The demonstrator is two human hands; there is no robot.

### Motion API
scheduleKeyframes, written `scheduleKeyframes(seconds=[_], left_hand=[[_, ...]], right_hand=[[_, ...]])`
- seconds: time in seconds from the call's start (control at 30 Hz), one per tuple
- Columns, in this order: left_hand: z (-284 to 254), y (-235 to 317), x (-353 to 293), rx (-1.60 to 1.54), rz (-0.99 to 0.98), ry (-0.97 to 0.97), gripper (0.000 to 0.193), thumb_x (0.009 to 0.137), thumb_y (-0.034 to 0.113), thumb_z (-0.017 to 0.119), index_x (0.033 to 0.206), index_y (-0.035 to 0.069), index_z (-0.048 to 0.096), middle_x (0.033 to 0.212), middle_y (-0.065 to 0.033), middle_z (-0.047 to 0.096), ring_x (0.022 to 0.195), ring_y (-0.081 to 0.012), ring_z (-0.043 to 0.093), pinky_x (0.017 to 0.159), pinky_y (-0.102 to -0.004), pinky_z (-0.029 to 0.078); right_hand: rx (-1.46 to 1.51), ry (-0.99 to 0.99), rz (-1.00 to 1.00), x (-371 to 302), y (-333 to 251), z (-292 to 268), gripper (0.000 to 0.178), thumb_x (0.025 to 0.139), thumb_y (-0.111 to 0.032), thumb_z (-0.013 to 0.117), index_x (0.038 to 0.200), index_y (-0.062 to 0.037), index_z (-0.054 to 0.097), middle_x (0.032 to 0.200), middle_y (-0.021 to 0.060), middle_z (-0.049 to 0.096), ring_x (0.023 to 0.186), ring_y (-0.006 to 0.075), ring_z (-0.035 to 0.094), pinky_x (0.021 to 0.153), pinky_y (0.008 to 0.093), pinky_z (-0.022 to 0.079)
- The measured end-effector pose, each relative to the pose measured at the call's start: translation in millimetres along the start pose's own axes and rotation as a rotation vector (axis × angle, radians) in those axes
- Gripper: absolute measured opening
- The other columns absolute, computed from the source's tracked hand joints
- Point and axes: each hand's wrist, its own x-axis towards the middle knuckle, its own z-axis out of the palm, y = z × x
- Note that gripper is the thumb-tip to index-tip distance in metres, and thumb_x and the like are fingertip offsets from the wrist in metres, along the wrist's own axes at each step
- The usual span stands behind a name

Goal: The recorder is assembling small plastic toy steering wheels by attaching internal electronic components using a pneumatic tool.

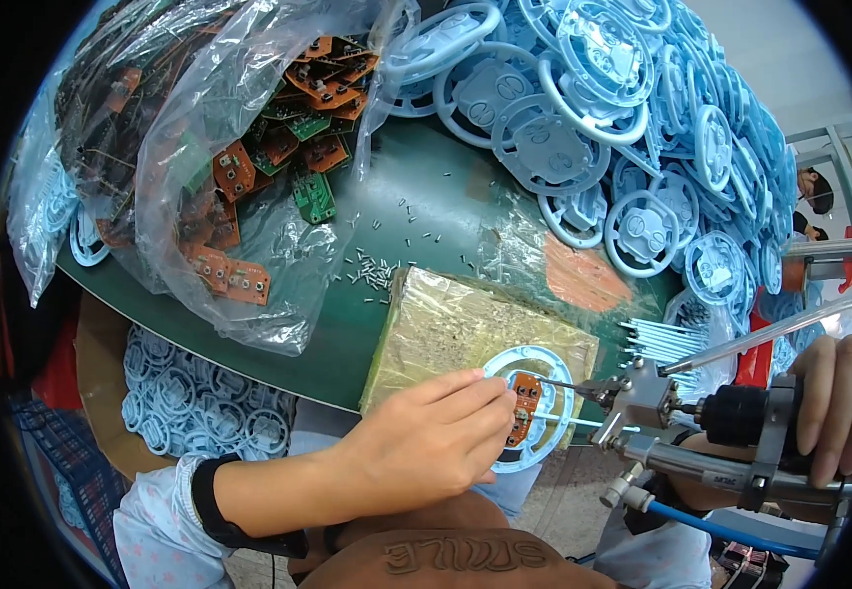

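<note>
At the front right corner of a tape-wrapped block (475,319), my left hand (436,432) is closed on a light blue plastic toy steering wheel (558,447). An orange-brown circuit board (524,407) lies inside the ring, its left side partly hidden by my fingertips. My right hand (838,402) wraps round the black body of a power screwdriver (740,417) at the right. The driver has a metal head block, and its thin bit points left over the ring to the board. A pale blue rod (583,422) also crosses the ring's right side.
Small screws (375,273) lie scattered on the green table (416,177). A clear plastic bag (185,128) of circuit boards lies at the far left. Blue wheels (544,147) are heaped at the back right. A cardboard box (102,393) holds more blue parts. A blue hose (711,530) runs below the tool.
</note>
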Motion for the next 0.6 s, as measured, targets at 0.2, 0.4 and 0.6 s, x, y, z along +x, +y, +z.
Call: scheduleKeyframes(seconds=[0.2, 0.4, 0.6], left_hand=[[0, 0, 5, -0.021, 0.012, -0.015, 0.05, 0.075, 0.036, 0.071, 0.109, -0.001, 0.067, 0.112, -0.0113, 0.065, 0.114, -0.0255, 0.061, 0.102, -0.0399, 0.048], [-1, 5, 4, 0.0, -0.045, -0.017, 0.049, 0.076, 0.037, 0.073, 0.108, 0.0, 0.068, 0.116, -0.0117, 0.065, 0.115, -0.026, 0.061, 0.102, -0.0405, 0.048], [5, 4, 5, -0.013, -0.096, 0.034, 0.05, 0.073, 0.036, 0.077, 0.109, 0.002, 0.067, 0.119, -0.0119, 0.064, 0.114, -0.0287, 0.061, 0.101, -0.0428, 0.048]], right_hand=[[-0.012, -0.123, 0.017, 3, 3, -19, 0.054, 0.102, -0.015, 0.046, 0.154, -0.0188, 0.032, 0.082, 0.0067, 0.053, 0.065, 0.0198, 0.06, 0.063, 0.0369, 0.051], [0.039, 0.016, -0.039, -1, 24, -6, 0.039, 0.101, -0.014, 0.049, 0.139, -0.0114, 0.04, 0.079, 0.0044, 0.053, 0.064, 0.0157, 0.058, 0.064, 0.0326, 0.051], [0.001, 0.105, -0.15, -5, 4, -1, 0.029, 0.101, -0.013, 0.05, 0.129, -0.0074, 0.046, 0.076, 0.0026, 0.052, 0.063, 0.0127, 0.057, 0.064, 0.029, 0.051]])
